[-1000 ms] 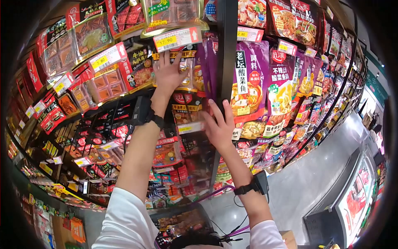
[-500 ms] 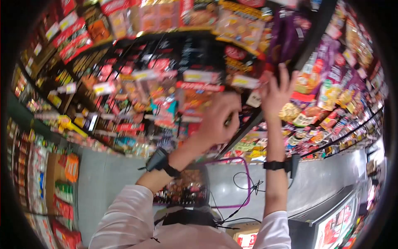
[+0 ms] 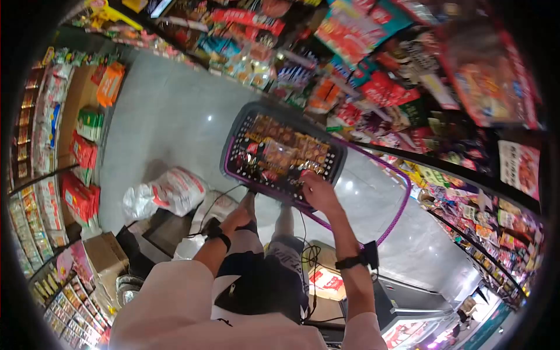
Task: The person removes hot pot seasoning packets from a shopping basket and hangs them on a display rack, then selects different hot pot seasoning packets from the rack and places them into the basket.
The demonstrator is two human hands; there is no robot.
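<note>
Below me on the floor is a dark shopping basket (image 3: 233,131) with a purple rope-like handle (image 3: 402,201) lying out to the right. Inside it lie several clear packs of brown snacks (image 3: 280,153). My right hand (image 3: 318,192) is over the near right part of the basket, fingers curled and pointing in. A small red patch shows at its fingertips; I cannot make out what it is. My left hand (image 3: 240,214) hangs low, just short of the basket's near edge, its fingers blurred and hard to separate from my leg behind it.
Shelves of bagged snacks (image 3: 356,35) run along the top and right. At left stands another shelf with red bags (image 3: 81,201). White plastic bags (image 3: 178,189) and a cardboard box (image 3: 105,254) are on the left floor. A loose cable (image 3: 312,256) hangs near my legs.
Both hands have come down from the hanging snack packs on the shelf. My right hand is now at the basket, my left low beside it. The view has tilted down toward the floor.
</note>
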